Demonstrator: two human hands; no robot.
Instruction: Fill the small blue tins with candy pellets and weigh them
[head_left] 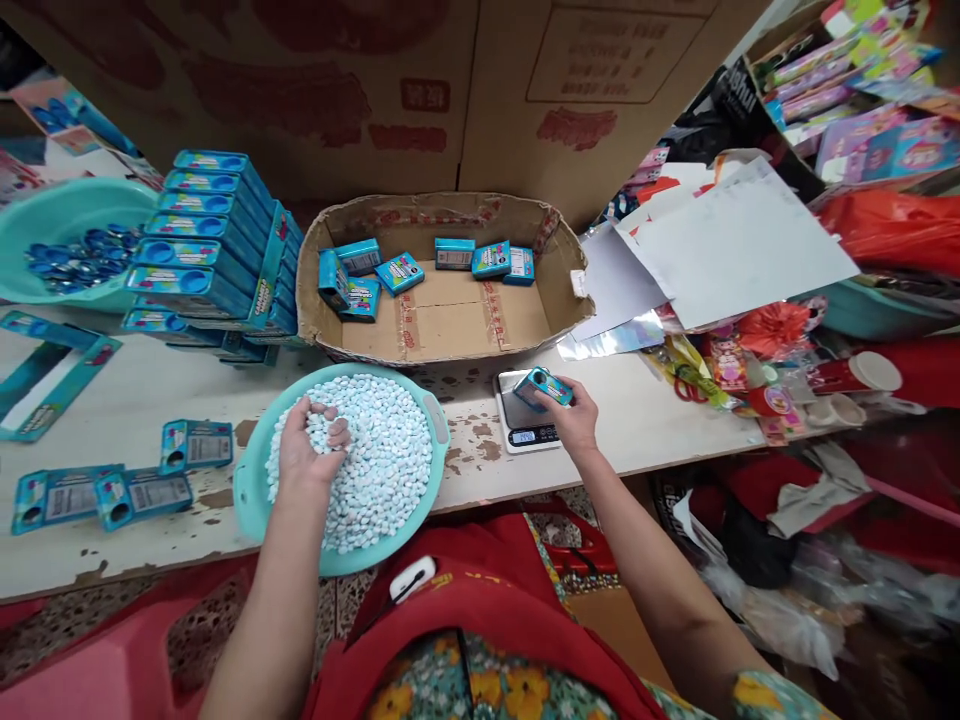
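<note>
My left hand [311, 450] is turned palm up over a turquoise basin [247, 500], its fingers curled around some small pale-blue candies. Many more of these candies [382, 470] fill the basin. My right hand [574, 415] grips a small blue candy box [546, 385] tilted over the plate of a digital kitchen scale [517, 410]; whether the box touches the plate I cannot tell. The scale's display is lit. Behind the basin and scale stands an open cardboard tray [442, 345] with several blue candy boxes [400, 272] inside.
At the left, blue boxes are stacked high [210, 240] beside a basin of shiny blue pieces [82, 260]. Several flat boxes [142, 495] lie near the front edge. White sheets [742, 245] and colourful packets [724, 365] crowd the right. A large carton [420, 100] stands behind.
</note>
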